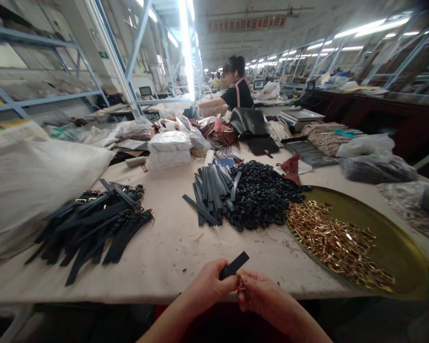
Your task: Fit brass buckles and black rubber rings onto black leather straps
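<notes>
My left hand (212, 281) is closed on a short black strap (235, 265) whose free end points up and to the right. Beside it, my right hand (259, 290) pinches a small gold buckle (240, 283) at the strap's lower end; the fingers partly cover it. Both hands meet at the table's front edge. Ahead of them lie a stack of flat black strips (212, 190) and a heap of small black loops (262, 195). A yellow-green round tray (407, 257) to the right holds many gold buckles (332, 243).
Black straps with buckles (96, 219) are piled on the table's left, next to a large white bag (32, 176). Clear-wrapped packets (169, 150) and a black leather piece (248, 121) lie farther back. A person (239, 88) works beyond them.
</notes>
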The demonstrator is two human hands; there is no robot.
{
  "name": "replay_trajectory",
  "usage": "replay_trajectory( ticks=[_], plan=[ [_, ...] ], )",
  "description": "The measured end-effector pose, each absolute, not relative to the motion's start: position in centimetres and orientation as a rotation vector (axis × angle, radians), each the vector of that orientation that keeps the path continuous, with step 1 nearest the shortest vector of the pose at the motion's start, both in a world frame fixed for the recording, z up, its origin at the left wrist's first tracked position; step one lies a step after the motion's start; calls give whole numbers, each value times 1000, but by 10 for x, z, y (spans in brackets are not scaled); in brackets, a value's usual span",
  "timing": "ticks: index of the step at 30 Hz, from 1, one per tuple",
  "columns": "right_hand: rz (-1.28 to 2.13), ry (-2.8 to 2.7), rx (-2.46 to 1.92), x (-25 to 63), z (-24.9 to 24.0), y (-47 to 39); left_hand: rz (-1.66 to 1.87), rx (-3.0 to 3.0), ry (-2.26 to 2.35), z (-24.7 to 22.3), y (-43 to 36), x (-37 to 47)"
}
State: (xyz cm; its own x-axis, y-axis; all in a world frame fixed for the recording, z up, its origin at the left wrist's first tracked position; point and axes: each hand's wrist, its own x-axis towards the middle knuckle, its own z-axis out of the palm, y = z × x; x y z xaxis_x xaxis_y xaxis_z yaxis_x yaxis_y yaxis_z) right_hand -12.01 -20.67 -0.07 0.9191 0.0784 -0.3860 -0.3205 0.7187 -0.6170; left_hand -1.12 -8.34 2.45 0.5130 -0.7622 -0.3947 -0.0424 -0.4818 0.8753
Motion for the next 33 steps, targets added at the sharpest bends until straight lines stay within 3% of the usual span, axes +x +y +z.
replay_trajectory(
  ticks=[20, 33],
  plan=[
    [-177, 713, -378, -109, -17, -193, -896, 2063, -820, 17, -59, -15],
    [-140, 616, -542, -106, -14, -168, -944, 2055, -842, 20, -63, -20]
  ],
)
